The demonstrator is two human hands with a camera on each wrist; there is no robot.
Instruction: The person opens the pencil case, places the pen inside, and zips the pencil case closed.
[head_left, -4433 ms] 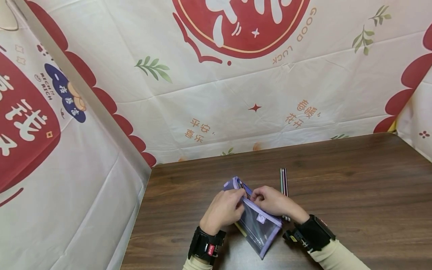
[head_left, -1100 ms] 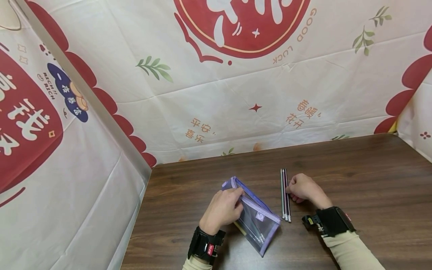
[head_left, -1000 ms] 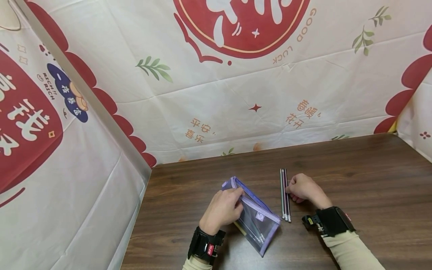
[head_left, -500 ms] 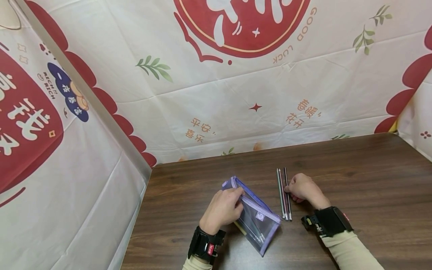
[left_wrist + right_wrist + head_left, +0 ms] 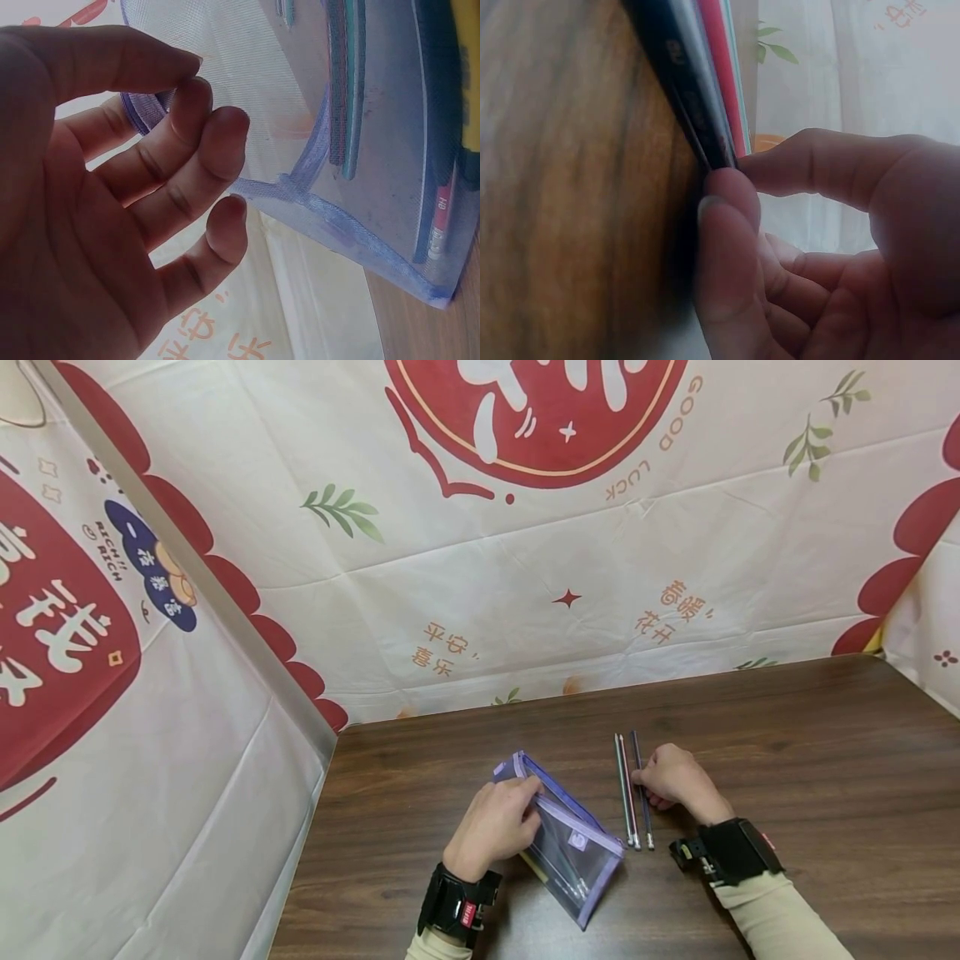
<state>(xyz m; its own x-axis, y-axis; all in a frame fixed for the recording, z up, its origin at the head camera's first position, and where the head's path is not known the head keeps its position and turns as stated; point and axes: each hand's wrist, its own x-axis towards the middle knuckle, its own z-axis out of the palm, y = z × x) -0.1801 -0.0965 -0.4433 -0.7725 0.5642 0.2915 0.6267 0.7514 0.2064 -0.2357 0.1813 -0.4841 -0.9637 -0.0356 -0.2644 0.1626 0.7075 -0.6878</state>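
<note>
My left hand [image 5: 495, 827] pinches the edge of a see-through mesh pencil case [image 5: 558, 860] with purple trim, its mouth part open. In the left wrist view, pencils [image 5: 349, 90] and a yellow item [image 5: 471, 67] show through the mesh. To the right of the case, slim pencils [image 5: 625, 789] lie side by side on the table. With thumb and fingertip, my right hand [image 5: 678, 783] pinches a dark pencil [image 5: 640, 760] a little apart from them. In the right wrist view, that dark pencil [image 5: 694, 82] runs up beside a red pencil [image 5: 721, 60].
The brown wooden table [image 5: 787, 760] extends to the right and behind the pencils. A white printed cloth [image 5: 525, 585] hangs along its back edge, and another cloth panel [image 5: 187, 793] stands at the left.
My right hand has left the case's mouth and come to the pencils on the table. The dark pencil has separated slightly from the others, which have shifted left. My left hand stays on the case.
</note>
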